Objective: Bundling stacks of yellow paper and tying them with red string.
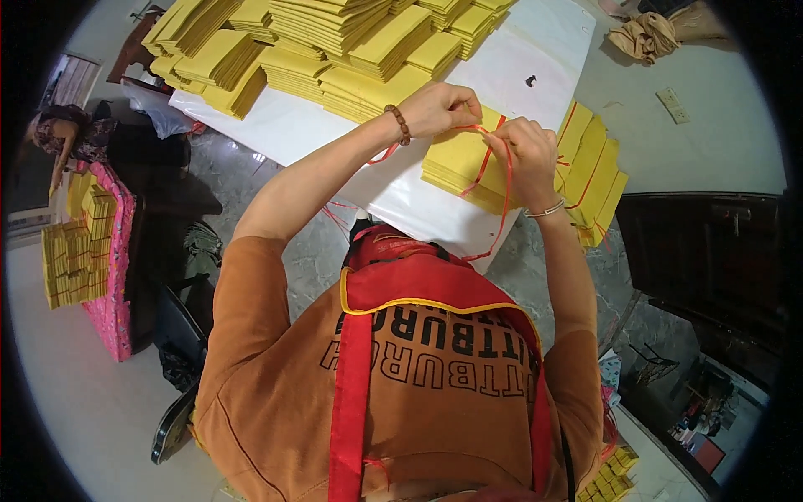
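A stack of yellow paper (456, 159) lies on the white tabletop, near its front right part, with a red ribbon (509, 180) around it. Above the stack's far side, my left hand (435, 109) pinches one part of the ribbon between thumb and fingers. My right hand (529, 155) is closed on the ribbon a little to the right, over the stack's right edge. Between the two hands a short length of ribbon runs across. One loose end hangs in a curve from my right hand down toward the red apron (418, 284).
Many yellow paper stacks (376, 42) cover the far left of the white table (535, 50). Tied yellow bundles (590, 167) stand just right of it. At the left are more bundles (79, 251) by a pink cloth (117, 276), a black chair (180, 322) and another person (63, 138).
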Action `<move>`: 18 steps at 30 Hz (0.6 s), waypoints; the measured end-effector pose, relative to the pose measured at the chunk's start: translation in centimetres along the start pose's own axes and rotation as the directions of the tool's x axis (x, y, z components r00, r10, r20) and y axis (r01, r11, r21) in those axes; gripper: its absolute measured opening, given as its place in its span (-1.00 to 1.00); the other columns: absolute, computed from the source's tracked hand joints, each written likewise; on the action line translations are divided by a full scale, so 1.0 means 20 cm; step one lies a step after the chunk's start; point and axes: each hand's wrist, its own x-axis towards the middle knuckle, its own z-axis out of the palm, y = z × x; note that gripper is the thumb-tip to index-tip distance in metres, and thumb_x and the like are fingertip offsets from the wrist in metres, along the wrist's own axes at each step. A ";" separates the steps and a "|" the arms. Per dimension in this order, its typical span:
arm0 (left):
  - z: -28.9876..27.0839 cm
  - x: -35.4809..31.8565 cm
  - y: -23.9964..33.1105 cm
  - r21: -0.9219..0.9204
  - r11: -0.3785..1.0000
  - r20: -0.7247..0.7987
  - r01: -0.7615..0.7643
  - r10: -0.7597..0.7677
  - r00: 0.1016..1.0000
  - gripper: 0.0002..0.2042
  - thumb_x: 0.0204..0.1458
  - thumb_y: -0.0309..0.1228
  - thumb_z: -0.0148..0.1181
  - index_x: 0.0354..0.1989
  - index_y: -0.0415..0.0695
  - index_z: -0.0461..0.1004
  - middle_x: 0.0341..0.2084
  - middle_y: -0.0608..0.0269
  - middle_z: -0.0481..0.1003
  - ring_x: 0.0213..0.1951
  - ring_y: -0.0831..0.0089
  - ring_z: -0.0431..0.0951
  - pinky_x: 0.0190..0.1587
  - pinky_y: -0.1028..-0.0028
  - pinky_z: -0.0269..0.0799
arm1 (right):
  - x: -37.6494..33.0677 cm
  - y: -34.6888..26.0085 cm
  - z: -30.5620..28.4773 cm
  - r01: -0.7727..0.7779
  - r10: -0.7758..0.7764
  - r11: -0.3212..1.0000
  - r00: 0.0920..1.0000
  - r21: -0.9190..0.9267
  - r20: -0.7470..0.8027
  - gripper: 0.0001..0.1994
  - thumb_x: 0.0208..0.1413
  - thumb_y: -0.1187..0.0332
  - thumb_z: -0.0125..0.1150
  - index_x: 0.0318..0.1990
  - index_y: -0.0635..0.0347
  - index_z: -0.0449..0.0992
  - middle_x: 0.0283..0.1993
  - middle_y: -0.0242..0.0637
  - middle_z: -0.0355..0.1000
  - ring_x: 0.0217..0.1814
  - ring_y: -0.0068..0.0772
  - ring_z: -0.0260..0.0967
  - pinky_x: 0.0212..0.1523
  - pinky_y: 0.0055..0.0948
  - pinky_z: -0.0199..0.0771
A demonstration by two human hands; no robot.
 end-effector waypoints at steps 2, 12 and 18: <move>0.01 -0.02 -0.04 -0.003 1.000 -0.008 0.008 -0.008 1.000 -0.88 -0.03 -0.40 0.11 -0.37 -0.18 0.45 -0.67 0.41 0.36 -0.57 0.68 0.28 -0.52 0.61 0.19 | -0.03 0.01 0.00 0.004 -0.004 1.000 1.000 -0.025 0.012 -0.85 -0.14 0.24 0.21 -0.59 0.04 0.42 -0.56 -0.49 0.30 -0.48 -0.45 0.23 -0.40 -0.42 0.02; 0.02 -0.09 -0.10 0.257 0.960 -0.201 0.111 -0.059 0.978 -0.91 -0.10 -0.43 0.11 -0.50 -0.17 0.40 -0.71 0.29 0.39 -0.64 0.56 0.36 -0.56 0.54 0.25 | -0.09 0.03 -0.02 -0.042 0.048 0.996 0.996 -0.085 0.081 -0.81 -0.13 0.25 0.19 -0.63 0.07 0.37 -0.56 -0.44 0.25 -0.46 -0.37 0.20 -0.43 -0.39 0.03; 0.03 -0.10 -0.15 0.116 0.986 -0.213 0.116 -0.090 0.973 -0.90 -0.09 -0.43 0.11 -0.53 -0.18 0.39 -0.71 0.32 0.39 -0.62 0.57 0.36 -0.55 0.55 0.26 | -0.01 0.00 0.04 0.078 -0.114 0.940 0.989 0.333 0.090 -0.79 0.00 0.20 0.08 -0.47 0.14 0.49 -0.29 -0.30 0.41 -0.23 -0.29 0.31 -0.17 -0.33 0.18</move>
